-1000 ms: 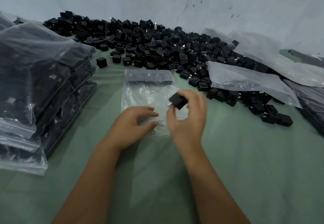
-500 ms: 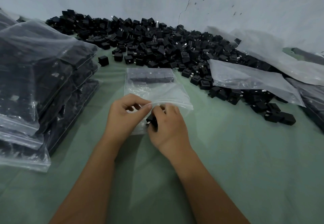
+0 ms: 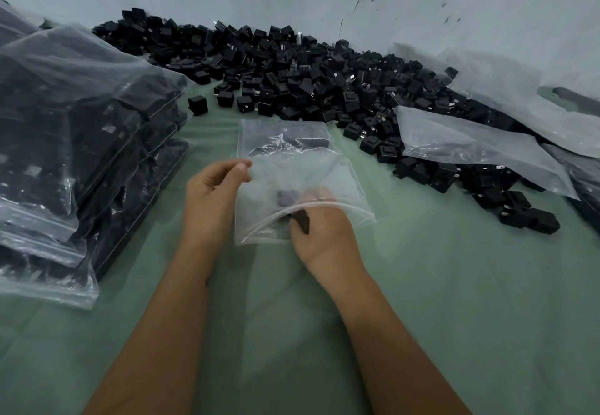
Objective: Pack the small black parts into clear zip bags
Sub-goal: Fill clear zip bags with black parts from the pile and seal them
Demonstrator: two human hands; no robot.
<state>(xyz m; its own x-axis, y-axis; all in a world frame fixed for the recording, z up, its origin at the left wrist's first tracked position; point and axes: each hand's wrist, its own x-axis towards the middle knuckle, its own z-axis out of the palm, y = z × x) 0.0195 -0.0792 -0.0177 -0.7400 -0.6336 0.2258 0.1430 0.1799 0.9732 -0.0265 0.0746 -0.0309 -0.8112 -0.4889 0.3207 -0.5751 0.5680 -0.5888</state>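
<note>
Green cloth (image 3: 454, 284) covers the work surface below a pale wall; the left hand (image 3: 211, 200) pinches the left edge of a clear zip bag (image 3: 292, 168); the right hand (image 3: 321, 226) grasps a black part (image 3: 287, 198) inside the bag's near mouth; a pile of loose black parts (image 3: 308, 80) lies beyond; filled bags (image 3: 81, 142) stack at left; empty bags (image 3: 470, 145) at right.

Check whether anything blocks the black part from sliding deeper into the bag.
Nothing visible does. The right hand pushes the black part through the bag's open mouth, which the left hand holds up.
</note>
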